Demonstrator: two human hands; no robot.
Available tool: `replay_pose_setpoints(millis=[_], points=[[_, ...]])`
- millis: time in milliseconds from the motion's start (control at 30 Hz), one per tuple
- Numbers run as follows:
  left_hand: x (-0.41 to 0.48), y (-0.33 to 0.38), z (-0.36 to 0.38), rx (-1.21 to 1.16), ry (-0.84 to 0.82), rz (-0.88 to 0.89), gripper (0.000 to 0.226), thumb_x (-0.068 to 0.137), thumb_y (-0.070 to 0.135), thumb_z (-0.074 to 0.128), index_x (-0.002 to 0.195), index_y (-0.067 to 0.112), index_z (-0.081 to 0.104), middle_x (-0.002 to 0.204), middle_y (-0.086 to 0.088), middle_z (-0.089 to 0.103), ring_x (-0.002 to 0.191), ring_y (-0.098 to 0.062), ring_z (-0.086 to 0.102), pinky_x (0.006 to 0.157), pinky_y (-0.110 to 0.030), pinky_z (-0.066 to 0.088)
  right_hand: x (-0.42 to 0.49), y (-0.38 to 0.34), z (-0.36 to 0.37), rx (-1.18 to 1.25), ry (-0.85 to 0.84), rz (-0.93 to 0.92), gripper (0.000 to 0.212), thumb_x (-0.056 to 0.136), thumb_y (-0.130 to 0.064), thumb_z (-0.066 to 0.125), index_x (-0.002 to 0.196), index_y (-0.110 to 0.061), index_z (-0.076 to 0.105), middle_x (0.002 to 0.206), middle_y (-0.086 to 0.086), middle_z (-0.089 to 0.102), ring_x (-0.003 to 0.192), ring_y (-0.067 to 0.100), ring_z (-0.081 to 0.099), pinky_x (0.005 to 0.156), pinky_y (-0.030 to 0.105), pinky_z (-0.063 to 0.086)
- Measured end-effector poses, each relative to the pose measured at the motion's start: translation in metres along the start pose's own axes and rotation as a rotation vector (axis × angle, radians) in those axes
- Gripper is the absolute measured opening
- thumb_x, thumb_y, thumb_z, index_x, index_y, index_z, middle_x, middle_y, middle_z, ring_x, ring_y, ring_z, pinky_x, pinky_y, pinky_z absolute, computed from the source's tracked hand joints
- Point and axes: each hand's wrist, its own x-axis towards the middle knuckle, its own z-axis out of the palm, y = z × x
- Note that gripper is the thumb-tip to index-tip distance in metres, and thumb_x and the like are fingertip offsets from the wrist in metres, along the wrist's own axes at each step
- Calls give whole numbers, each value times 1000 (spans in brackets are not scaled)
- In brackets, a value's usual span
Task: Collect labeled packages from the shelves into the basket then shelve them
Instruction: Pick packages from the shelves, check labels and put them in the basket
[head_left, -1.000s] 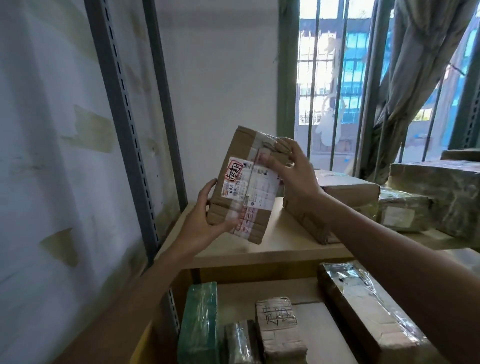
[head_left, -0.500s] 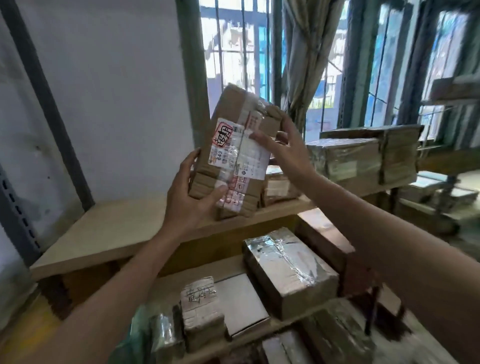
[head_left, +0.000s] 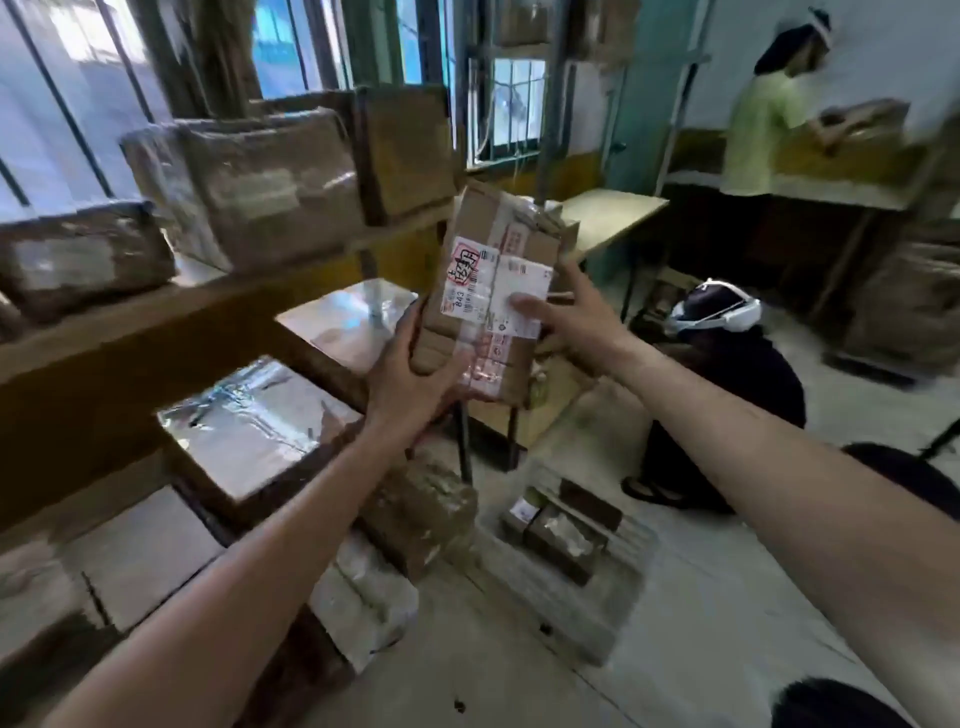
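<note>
Between the two hands sits the package (head_left: 491, 218), upright and tilted a touch, held in the air off the end of the shelves (head_left: 182, 317). Left hand (head_left: 415, 376) grips the lower left corner, thumb across the front, fingers curled round the back. Right hand (head_left: 569, 317) pinches the right edge, thumb pressed flat on the white label (head_left: 519, 283), fingers tucked behind. Firm hold on both sides, nothing slack. The label faces the camera, with a red stamp (head_left: 465, 262) on its left part and clear tape running over it. Left of the package, big taped boxes (head_left: 270, 182) crowd the upper board, and a shiny wrapped parcel (head_left: 249, 421) lies on the level below. Down on the floor, below and right of the package, stands the basket (head_left: 576, 616), a few small boxes (head_left: 563, 530) lying inside it. Just beyond the right hand a person in a white headset (head_left: 727, 374) crouches low. Further back a second person in a pale green shirt (head_left: 758, 135) stands at another shelf, well apart from the package.
</note>
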Motion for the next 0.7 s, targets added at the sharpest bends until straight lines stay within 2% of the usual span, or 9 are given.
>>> replay_pose_setpoints(millis=[33, 100, 200, 267, 333, 400, 467, 567, 700], points=[[-2, -5, 24, -55, -18, -26, 67, 78, 35, 70, 135, 36, 36, 114, 19, 59, 91, 18, 55, 75, -2, 43, -5, 20, -14, -25, -41, 55, 80, 72, -40, 76, 140, -26, 35, 128, 4, 58, 109, 22, 59, 79, 38, 55], [-9, -17, 70, -92, -25, -66, 66, 78, 34, 70, 135, 32, 37, 124, 7, 58, 104, 3, 57, 87, -16, 46, -14, 57, -35, -50, -84, 139, 75, 75, -37, 74, 139, -27, 37, 125, 4, 60, 107, 21, 60, 73, 35, 55], [-20, -40, 125, -55, -63, -145, 67, 82, 41, 64, 139, 29, 30, 134, 0, 49, 119, -15, 49, 93, -27, 39, -16, 104, -53, 11, -41, 224, 63, 81, -33, 69, 137, -26, 41, 128, 3, 59, 112, 22, 59, 90, 43, 52], [-24, -59, 150, -33, -141, -208, 64, 87, 39, 56, 142, 29, 24, 138, -3, 45, 122, -20, 46, 96, -30, 39, -14, 131, -60, 32, -40, 286, 55, 86, -33, 64, 135, -27, 43, 127, 4, 59, 112, 24, 59, 93, 48, 50], [-22, -79, 168, -67, -230, -250, 62, 91, 31, 53, 143, 27, 20, 139, -6, 44, 123, -23, 47, 100, -40, 41, -11, 159, -65, 70, -55, 354, 52, 87, -33, 62, 135, -30, 41, 125, 3, 59, 108, 26, 61, 86, 54, 53], [-14, -99, 182, -92, -325, -297, 62, 91, 27, 53, 143, 28, 18, 139, -5, 44, 122, -21, 47, 102, -43, 41, -5, 183, -68, 87, -56, 423, 49, 87, -35, 62, 131, -36, 40, 120, -1, 61, 102, 24, 63, 72, 51, 57], [-3, -120, 195, -85, -417, -321, 65, 90, 25, 55, 142, 28, 17, 137, 0, 46, 121, -16, 47, 102, -40, 41, 6, 205, -71, 80, -41, 438, 43, 89, -31, 61, 126, -37, 42, 115, -5, 61, 98, 17, 63, 65, 35, 55], [20, -152, 215, -35, -494, -313, 65, 87, 22, 60, 141, 20, 23, 133, 0, 49, 117, -10, 50, 91, -12, 43, 31, 237, -76, 47, 7, 446, 38, 90, -22, 59, 125, -27, 45, 109, -9, 59, 87, -1, 59, 59, 18, 47], [55, -192, 240, 54, -526, -376, 72, 84, 30, 63, 143, 23, 22, 141, -2, 39, 113, -5, 44, 82, -13, 41, 54, 282, -79, -21, 50, 529, 39, 90, -17, 60, 127, -14, 48, 117, 2, 62, 100, 12, 57, 78, 25, 50]])
